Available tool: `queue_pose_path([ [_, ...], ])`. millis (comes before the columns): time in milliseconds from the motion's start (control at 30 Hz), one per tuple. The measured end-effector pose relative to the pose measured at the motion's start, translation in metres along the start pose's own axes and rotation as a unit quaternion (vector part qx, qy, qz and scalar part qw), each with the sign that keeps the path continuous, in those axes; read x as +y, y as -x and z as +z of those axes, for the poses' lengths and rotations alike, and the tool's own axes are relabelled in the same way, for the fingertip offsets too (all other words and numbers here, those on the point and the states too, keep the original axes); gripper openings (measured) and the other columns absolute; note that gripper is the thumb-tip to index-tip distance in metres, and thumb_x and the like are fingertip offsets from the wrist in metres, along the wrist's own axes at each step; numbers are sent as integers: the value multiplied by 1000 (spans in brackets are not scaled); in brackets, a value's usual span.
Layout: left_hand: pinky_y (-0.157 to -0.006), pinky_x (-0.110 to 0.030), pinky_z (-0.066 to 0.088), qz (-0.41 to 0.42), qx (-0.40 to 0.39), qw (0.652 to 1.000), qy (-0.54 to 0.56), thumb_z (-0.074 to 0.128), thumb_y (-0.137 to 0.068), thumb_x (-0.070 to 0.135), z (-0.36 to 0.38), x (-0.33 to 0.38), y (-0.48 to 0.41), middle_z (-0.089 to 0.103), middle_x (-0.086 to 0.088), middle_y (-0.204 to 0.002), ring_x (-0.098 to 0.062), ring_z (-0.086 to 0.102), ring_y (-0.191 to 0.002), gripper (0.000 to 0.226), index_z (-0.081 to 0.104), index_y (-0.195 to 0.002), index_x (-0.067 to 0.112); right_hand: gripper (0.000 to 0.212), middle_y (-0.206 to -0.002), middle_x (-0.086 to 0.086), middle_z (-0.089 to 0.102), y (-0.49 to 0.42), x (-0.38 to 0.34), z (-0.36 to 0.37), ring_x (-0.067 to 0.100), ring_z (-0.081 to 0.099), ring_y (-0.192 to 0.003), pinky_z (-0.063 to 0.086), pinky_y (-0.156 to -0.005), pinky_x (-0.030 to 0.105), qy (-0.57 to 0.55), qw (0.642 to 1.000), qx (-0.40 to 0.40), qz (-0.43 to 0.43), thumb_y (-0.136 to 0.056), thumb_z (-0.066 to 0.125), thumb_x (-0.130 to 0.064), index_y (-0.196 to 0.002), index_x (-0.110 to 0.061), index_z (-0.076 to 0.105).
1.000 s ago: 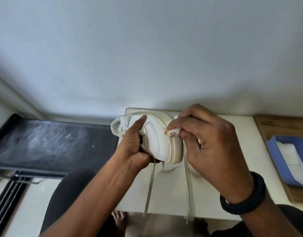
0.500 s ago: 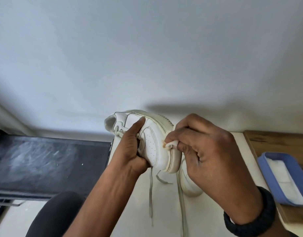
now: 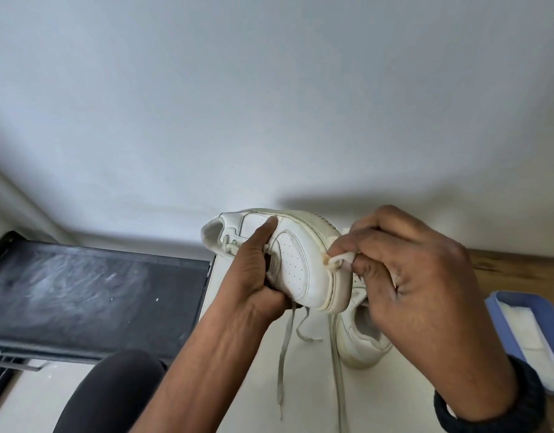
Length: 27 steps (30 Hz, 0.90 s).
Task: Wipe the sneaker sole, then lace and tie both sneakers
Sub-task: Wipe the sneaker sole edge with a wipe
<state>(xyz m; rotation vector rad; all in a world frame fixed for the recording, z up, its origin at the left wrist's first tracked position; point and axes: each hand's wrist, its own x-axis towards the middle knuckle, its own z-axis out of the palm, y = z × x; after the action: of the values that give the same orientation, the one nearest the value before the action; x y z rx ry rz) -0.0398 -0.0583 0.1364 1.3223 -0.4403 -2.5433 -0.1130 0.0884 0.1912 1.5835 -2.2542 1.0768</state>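
Note:
A white sneaker (image 3: 296, 264) is held up on its side above the white table (image 3: 300, 385), toe toward me and sole edge to the right. My left hand (image 3: 253, 273) grips it over the tongue, thumb along the upper. My right hand (image 3: 403, 276) pinches a small white wipe (image 3: 339, 259) against the sole's rim. Loose grey laces (image 3: 285, 348) hang down from the shoe. A second white sneaker (image 3: 358, 339) lies on the table, partly hidden under my right hand.
A blue tray (image 3: 500, 320) holding white wipes (image 3: 532, 342) sits on a wooden surface (image 3: 519, 270) at right. A black shelf board (image 3: 91, 292) lies at left. My dark-clothed knee (image 3: 110, 392) shows below. A white wall fills the background.
The camera has tilted up, so everything sits lower in view. My right hand has worked the wipe along the sole's rim. My left hand keeps the same grip.

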Motion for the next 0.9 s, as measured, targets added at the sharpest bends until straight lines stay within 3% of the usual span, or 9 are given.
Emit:
queue_pose_path([
  [67, -100, -52, 48, -9, -1, 1000, 6, 74, -89, 40, 0, -1, -1, 77, -10, -99, -33, 68, -90, 28, 69, -107, 19, 24, -91, -10, 63, 0, -3, 1, 7, 65, -82, 53, -73, 21, 6, 1000, 4, 4, -84, 66, 1, -88, -20, 78],
  [133, -86, -50, 53, -19, -3, 1000, 21, 76, -88, 39, -1, -1, -2, 78, -13, -104, -34, 70, -89, 39, 69, -119, 17, 26, -91, -9, 62, 3, -9, 4, 11, 65, -80, 55, -68, 28, -3, 1000, -12, -16, -82, 65, 2, -88, -19, 77],
  [233, -72, -48, 53, -18, -16, 999, 33, 74, -90, 40, -2, -1, -4, 79, -17, -92, -34, 73, -79, 41, 71, -123, 14, 25, -92, -8, 62, 5, -12, 8, 14, 65, -83, 56, -67, 32, -11, 1000, -10, -23, -82, 63, 1, -89, -19, 77],
  [367, -75, -51, 54, 1, -27, 999, 27, 74, -90, 40, -3, -4, -8, 80, -14, -91, -33, 76, -66, 38, 74, -121, 17, 23, -93, -7, 63, 3, -8, 11, 10, 66, -84, 55, -70, 26, 2, 999, 45, 15, -82, 65, -1, -89, -18, 78],
  [500, -81, -54, 55, 5, -17, 999, 31, 76, -89, 39, -3, -2, -9, 80, -14, -101, -35, 74, -78, 40, 73, -123, 18, 18, -92, -6, 62, 5, -12, 14, 11, 66, -83, 54, -69, 28, 5, 998, 64, 27, -84, 66, -4, -88, -17, 77],
  [633, -75, -53, 55, 13, -19, 999, 34, 76, -89, 39, -2, -2, -6, 80, -15, -87, -35, 75, -76, 35, 73, -117, 17, 21, -92, -8, 62, 5, -11, 12, 9, 65, -81, 55, -67, 26, 23, 996, 80, 36, -82, 64, -3, -89, -18, 77],
  [800, -70, -49, 52, 11, -24, 999, 40, 73, -90, 40, -2, 0, -3, 79, -18, -90, -35, 76, -64, 43, 70, -123, 14, 25, -93, -6, 61, 7, -21, 12, 15, 64, -82, 56, -65, 34, 11, 999, 29, -15, -79, 64, 2, -89, -18, 76],
  [900, -77, -54, 53, 12, -19, 999, 46, 73, -91, 41, -1, 1, -1, 79, -20, -88, -36, 74, -75, 44, 68, -124, 13, 25, -93, -8, 61, 7, -18, 11, 12, 64, -83, 56, -67, 32, -5, 1000, 20, -23, -80, 64, 1, -89, -19, 76],
])
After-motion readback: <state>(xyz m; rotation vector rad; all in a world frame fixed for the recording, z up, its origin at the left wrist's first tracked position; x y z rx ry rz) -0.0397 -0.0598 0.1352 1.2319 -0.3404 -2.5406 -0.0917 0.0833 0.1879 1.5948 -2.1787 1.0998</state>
